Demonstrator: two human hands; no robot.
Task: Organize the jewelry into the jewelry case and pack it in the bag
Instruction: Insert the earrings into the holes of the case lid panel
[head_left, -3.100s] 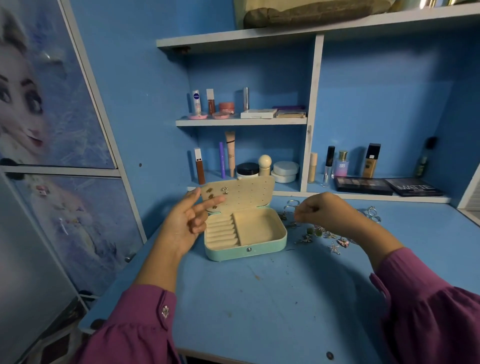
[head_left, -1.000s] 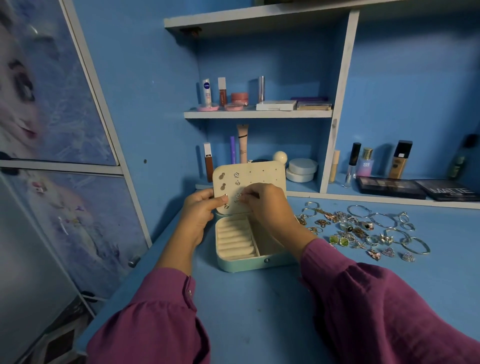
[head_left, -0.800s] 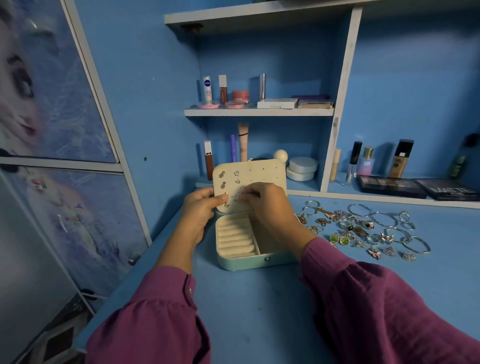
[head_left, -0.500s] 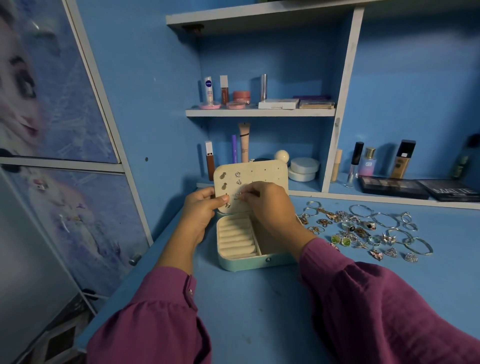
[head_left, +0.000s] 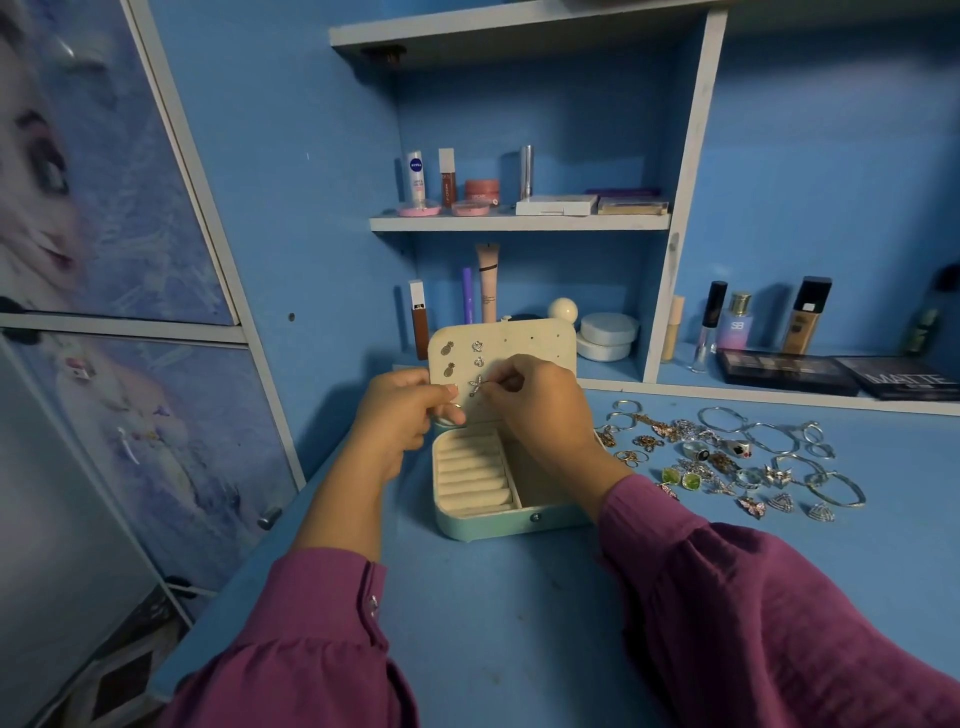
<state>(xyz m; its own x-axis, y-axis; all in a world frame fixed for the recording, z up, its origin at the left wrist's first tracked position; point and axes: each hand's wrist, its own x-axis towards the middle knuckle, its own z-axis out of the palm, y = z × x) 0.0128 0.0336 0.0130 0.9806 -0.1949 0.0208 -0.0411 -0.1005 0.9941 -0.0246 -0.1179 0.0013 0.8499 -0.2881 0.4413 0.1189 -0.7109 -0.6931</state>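
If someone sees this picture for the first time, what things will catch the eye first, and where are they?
First, the two hands at the centre: the right hand pinches a star-shaped earring against the upright lid of the open mint jewelry case, while the left hand holds the lid's edge. Next, the pile of loose jewelry glitters on the blue table, right of the case.

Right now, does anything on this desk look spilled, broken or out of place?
Nothing looks spilled or broken. The jewelry case sits open, its lid upright, with both hands at a star earring on it. The loose jewelry lies spread on the desk to its right, not yet packed.
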